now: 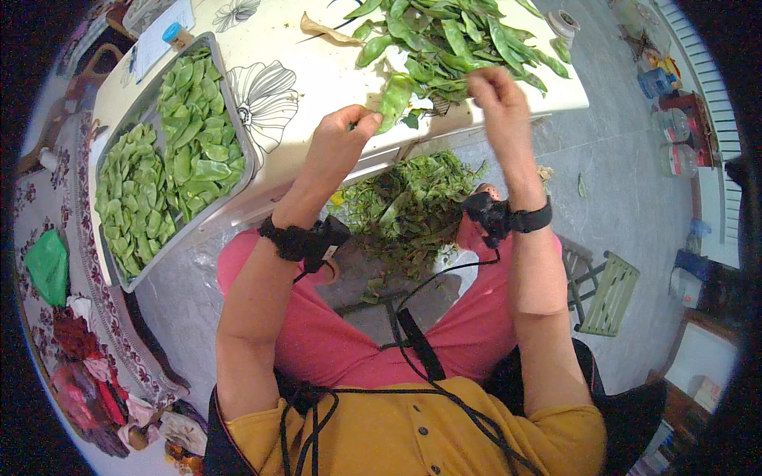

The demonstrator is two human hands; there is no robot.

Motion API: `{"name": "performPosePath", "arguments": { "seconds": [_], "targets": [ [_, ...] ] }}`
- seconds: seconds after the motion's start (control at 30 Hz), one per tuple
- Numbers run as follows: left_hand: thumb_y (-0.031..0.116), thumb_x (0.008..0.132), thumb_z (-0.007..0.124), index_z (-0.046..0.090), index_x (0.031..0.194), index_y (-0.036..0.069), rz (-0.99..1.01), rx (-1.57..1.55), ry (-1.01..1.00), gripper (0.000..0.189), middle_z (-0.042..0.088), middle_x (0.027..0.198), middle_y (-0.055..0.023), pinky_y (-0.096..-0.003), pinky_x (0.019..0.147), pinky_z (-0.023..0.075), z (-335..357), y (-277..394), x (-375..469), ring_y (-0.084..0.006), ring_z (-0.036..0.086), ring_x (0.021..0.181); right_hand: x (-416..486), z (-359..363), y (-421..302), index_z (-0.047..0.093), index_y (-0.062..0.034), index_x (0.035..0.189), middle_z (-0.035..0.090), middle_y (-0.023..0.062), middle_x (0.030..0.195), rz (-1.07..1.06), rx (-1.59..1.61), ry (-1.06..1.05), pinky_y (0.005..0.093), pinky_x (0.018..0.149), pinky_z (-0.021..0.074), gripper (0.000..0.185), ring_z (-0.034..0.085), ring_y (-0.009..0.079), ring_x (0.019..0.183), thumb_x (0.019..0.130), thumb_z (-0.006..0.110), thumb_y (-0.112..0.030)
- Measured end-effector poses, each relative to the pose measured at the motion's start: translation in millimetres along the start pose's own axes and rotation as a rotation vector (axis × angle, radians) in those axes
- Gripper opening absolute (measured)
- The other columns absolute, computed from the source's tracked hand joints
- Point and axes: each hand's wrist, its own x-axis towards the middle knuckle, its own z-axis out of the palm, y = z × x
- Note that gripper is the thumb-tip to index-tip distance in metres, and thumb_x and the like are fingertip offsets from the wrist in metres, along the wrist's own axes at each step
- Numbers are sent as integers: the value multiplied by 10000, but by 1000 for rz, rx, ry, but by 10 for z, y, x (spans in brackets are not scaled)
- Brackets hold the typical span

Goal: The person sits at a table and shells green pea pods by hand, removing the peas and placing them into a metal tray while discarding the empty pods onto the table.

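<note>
My left hand (348,128) pinches the lower end of a broad, flat green bean pod (394,98) above the table's near edge. To its right, my right hand (500,98) is raised with thumb and fingers drawn together, slightly blurred. Whether anything thin sits between those fingertips is not clear. Just beyond both hands lies a heap of flat green bean pods (458,35) on the pale, flower-printed table (333,71). A large metal tray (246,134) at the left bears two piles of flat green pod pieces (134,199).
Green trimmings and leaves (411,208) are heaped on the floor below the table, between my knees. A dry brown husk (327,31) and a blue-capped jar (177,37) rest on the table. A green folding stool (608,294) stands at the right. Black cables (411,297) cross my lap.
</note>
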Motion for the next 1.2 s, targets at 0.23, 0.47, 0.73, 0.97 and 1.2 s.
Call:
{"name": "performPosePath", "arguments": {
  "seconds": [0.23, 0.47, 0.73, 0.97, 1.2],
  "targets": [
    [276, 846, 520, 626, 905, -20, -96, 15, -79, 320, 572, 691, -39, -274, 633, 423, -147, -8, 42, -122, 500, 648, 39, -410, 5, 609, -18, 980, 632, 26, 815, 25, 25, -228, 279, 706, 461, 215, 575, 130, 771, 882, 549, -198],
    [334, 866, 472, 581, 848, 64, -80, -147, -256, 292, 428, 663, 38, -237, 548, 318, -153, 22, 27, -71, 378, 606, -220, -197, -289, 593, -42, 1029, 608, 74, 954, -218, -220, -549, 296, 842, 430, 214, 563, 212, 927, 840, 605, -143],
    [342, 885, 471, 554, 814, 75, -111, -241, -379, 289, 453, 676, 35, -238, 549, 328, -160, 77, -103, -72, 397, 616, -298, 173, -362, 600, -121, 987, 497, 105, 1244, -755, -395, -302, 418, 929, 395, 320, 448, 338, 1150, 677, 679, -116],
    [284, 903, 485, 592, 965, 41, 93, -38, -385, 272, 556, 787, -11, -248, 668, 420, -170, -48, 49, -116, 508, 723, -327, 58, -349, 579, -52, 946, 602, 137, 888, -326, -89, -533, 397, 759, 451, 187, 570, 327, 860, 802, 604, -169],
    [171, 818, 597, 615, 988, 10, 498, 206, -183, 235, 628, 877, -159, -343, 680, 468, 91, -74, -15, -279, 608, 767, -334, 67, -367, 541, -21, 943, 585, 145, 828, -199, -71, -584, 364, 680, 454, 168, 556, 291, 769, 839, 570, -150]
  ]
}}
